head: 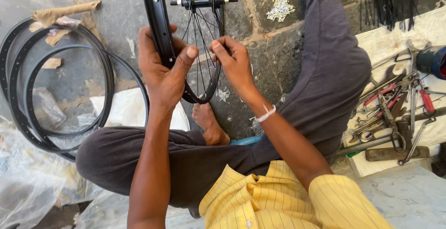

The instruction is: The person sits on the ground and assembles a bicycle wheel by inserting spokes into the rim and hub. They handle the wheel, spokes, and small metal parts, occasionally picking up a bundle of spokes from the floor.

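Observation:
A black bicycle wheel rim (pixel 155 19) stands upright in front of me, with thin spokes (pixel 197 29) running to a black hub (pixel 200 2). My left hand (pixel 162 68) is wrapped around the rim's lower part, thumb up. My right hand (pixel 232 61) pinches a spoke close to the rim, fingertips next to the left thumb. The rim's bottom edge rests near my bare foot (pixel 209 124).
Several bare black rims (pixel 28 117) lie stacked at the left among clear plastic wrapping (pixel 28 182). A pile of small silver nipples (pixel 280 6) sits on the stone floor. Pliers, wrenches and other tools (pixel 395 112) lie at the right. Loose spokes (pixel 390 1) are at the top right.

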